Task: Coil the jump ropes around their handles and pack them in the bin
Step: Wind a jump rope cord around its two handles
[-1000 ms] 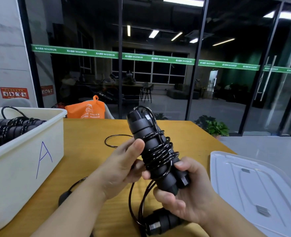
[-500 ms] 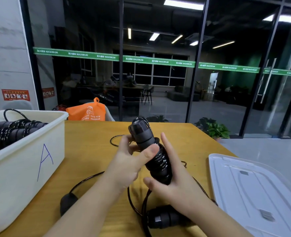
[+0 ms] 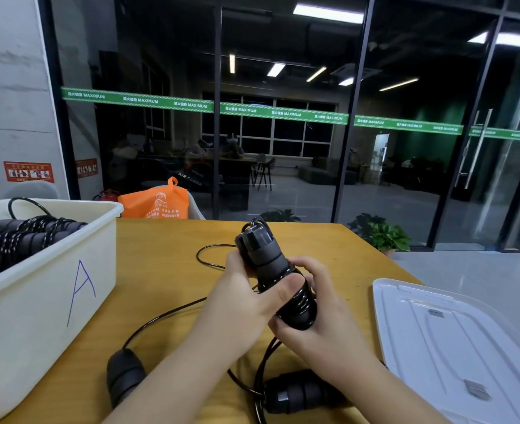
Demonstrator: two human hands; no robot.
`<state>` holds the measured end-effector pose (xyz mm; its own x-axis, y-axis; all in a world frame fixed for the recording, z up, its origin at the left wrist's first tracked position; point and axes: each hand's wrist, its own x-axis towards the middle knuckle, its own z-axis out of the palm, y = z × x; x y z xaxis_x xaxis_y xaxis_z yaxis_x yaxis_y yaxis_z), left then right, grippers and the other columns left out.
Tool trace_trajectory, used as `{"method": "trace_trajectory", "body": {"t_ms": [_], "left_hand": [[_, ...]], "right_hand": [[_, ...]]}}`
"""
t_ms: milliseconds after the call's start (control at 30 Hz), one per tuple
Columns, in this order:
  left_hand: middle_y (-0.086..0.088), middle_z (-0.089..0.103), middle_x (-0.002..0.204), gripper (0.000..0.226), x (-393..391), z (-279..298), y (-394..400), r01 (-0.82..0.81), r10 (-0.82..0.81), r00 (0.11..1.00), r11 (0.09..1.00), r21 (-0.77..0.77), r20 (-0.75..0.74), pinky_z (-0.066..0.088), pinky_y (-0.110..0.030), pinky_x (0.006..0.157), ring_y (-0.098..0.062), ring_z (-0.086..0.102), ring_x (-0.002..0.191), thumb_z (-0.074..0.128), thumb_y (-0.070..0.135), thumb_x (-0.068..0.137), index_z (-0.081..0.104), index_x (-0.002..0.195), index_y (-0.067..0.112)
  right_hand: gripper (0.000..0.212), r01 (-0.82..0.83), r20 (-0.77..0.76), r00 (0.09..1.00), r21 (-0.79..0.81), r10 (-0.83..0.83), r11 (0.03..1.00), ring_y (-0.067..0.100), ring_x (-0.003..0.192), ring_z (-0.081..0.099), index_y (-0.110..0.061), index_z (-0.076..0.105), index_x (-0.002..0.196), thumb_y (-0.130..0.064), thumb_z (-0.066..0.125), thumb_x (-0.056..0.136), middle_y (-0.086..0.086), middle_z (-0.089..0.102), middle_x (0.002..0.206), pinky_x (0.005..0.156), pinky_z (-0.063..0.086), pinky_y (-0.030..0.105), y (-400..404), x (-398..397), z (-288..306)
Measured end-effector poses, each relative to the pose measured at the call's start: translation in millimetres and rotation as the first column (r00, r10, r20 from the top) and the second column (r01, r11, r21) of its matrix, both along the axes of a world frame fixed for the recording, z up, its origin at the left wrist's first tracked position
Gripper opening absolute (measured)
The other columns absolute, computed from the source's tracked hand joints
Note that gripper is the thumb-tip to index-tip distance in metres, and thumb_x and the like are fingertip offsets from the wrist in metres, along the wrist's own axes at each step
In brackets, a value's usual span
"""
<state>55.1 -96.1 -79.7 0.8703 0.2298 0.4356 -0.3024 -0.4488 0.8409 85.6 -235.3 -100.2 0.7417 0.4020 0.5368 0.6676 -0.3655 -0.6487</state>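
- Head view: the left hand (image 3: 237, 304) grips the black jump rope handles (image 3: 275, 275), with its thumb pressed across the middle of them and its fingers curled behind.
- The right hand (image 3: 320, 313) holds the low end of the same bundle. Its fingers curl round the shiny black rope coils (image 3: 298, 304) wound there.
- The bundle is held up over the yellow wooden desk (image 3: 167, 270). It is tilted, with its top end pointing up and away and a bit to the left, and its low end down by the right hand.
- Loose black rope (image 3: 161, 319) lies on the desk under the hands, so I think the winding is not done.
- The white plastic bin marked with a blue A (image 3: 53, 289) sits to the left, with wound ropes already inside. The left hand is nearer to it, so the bundle must travel left to go in.
- Another black handle (image 3: 124, 374) lies on the desk close to the bin, and one more (image 3: 301, 393) lies under the right arm.
- A clear plastic lid (image 3: 454, 338) lies flat on the right.
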Motion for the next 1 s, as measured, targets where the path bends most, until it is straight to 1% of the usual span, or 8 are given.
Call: {"method": "trace_trajectory", "body": {"t_ms": [67, 167, 267, 400, 533, 667, 800, 1000], "left_hand": [[0.016, 0.059, 0.09, 0.079, -4.6, 3.4, -1.4, -0.107, 0.109, 0.994, 0.98, 0.171, -0.002, 0.039, -0.008, 0.061, 0.007, 0.054, 0.08, 0.034, 0.083, 0.051, 0.044, 0.108, 0.029], [0.007, 0.05, 0.062, 0.059, -12.1, 11.2, -4.0, -0.285, 0.267, 0.958, 0.844, 0.454, 0.103, 0.027, -0.022, 0.047, -0.005, 0.046, 0.056, 0.013, 0.078, 0.065, 0.041, 0.072, 0.026], [0.006, 0.042, 0.055, 0.053, -12.7, 9.8, -4.7, -0.208, 0.081, 0.965, 0.814, 0.542, 0.25, 0.025, -0.024, 0.047, -0.011, 0.043, 0.054, 0.009, 0.066, 0.089, 0.03, 0.059, 0.027], [0.011, 0.037, 0.055, 0.041, -7.5, -0.1, -0.7, -0.063, -0.135, 0.954, 0.781, 0.622, 0.267, 0.028, -0.021, 0.05, -0.008, 0.043, 0.058, 0.02, 0.06, 0.09, 0.028, 0.059, 0.034], [0.007, 0.046, 0.058, 0.046, -3.9, -0.3, 6.5, 0.012, -0.202, 0.942, 0.818, 0.575, 0.267, 0.033, -0.026, 0.051, -0.013, 0.047, 0.059, 0.027, 0.058, 0.092, 0.043, 0.064, 0.026], [0.009, 0.058, 0.073, 0.049, 0.9, 1.2, 15.4, -0.022, -0.113, 0.963, 0.871, 0.491, 0.244, 0.036, -0.028, 0.053, -0.014, 0.053, 0.063, 0.028, 0.066, 0.085, 0.054, 0.073, 0.026], [0.011, 0.053, 0.063, 0.058, 6.6, -2.0, 28.6, -0.114, 0.01, 0.969, 0.905, 0.41, 0.246, 0.033, -0.025, 0.05, -0.011, 0.048, 0.057, 0.019, 0.077, 0.078, 0.043, 0.061, 0.028], [0.019, 0.053, 0.058, 0.086, 8.5, 1.0, 20.4, -0.012, -0.01, 0.993, 0.983, 0.181, 0.122, 0.035, -0.014, 0.053, 0.0, 0.047, 0.056, 0.017, 0.101, 0.05, 0.047, 0.069, 0.023]], "right_hand": [[0.064, 0.053, 0.029, 0.998, -0.021, -0.052, 0.998, -0.001, 0.087, 0.058, -0.068, 0.024, 0.111, -0.049, 0.063, 0.065, -0.033, 0.052, 0.105, 0.066, 0.043, 0.016, 0.1, 1.0, 0.5], [0.063, 0.138, 0.058, 0.989, -0.036, -0.136, 0.99, 0.001, 0.081, 0.056, -0.07, 0.024, 0.107, -0.038, 0.068, 0.075, -0.033, 0.053, 0.098, 0.063, 0.041, 0.02, -1.4, 4.4, 1.0], [0.061, 0.216, 0.051, 0.976, -0.061, -0.213, 0.975, 0.005, 0.082, 0.058, -0.062, 0.023, 0.117, -0.037, 0.065, 0.08, -0.021, 0.057, 0.101, 0.068, 0.046, 0.027, -4.3, 6.6, 3.1], [0.061, 0.211, 0.018, 0.977, -0.156, -0.21, 0.965, 0.013, 0.083, 0.06, -0.059, 0.019, 0.123, -0.04, 0.059, 0.081, -0.017, 0.058, 0.107, 0.072, 0.051, 0.034, -2.1, 1.4, 2.4], [0.061, 0.151, -0.049, 0.986, -0.162, -0.161, 0.975, 0.005, 0.08, 0.06, -0.067, 0.021, 0.116, -0.038, 0.061, 0.08, -0.021, 0.06, 0.099, 0.07, 0.051, 0.028, -2.1, -0.9, 6.6], [0.057, 0.071, -0.317, 0.948, 0.146, -0.021, 0.987, 0.013, 0.063, 0.062, -0.058, 0.041, 0.112, -0.027, 0.07, 0.075, -0.004, 0.066, 0.086, 0.053, 0.048, 0.032, -8.3, 2.2, 15.7], [0.061, -0.039, -0.493, 0.842, 0.352, 0.22, 0.935, 0.02, 0.057, 0.06, -0.046, 0.051, 0.116, -0.023, 0.071, 0.062, 0.001, 0.068, 0.08, 0.041, 0.038, 0.025, -8.7, -1.6, 21.2], [0.047, -0.165, -0.54, 0.606, 0.633, 0.584, 0.756, 0.024, 0.051, 0.053, -0.031, 0.065, 0.101, -0.027, 0.071, 0.055, 0.013, 0.064, 0.085, 0.038, 0.031, 0.02, -3.8, -8.6, 20.0]]}}
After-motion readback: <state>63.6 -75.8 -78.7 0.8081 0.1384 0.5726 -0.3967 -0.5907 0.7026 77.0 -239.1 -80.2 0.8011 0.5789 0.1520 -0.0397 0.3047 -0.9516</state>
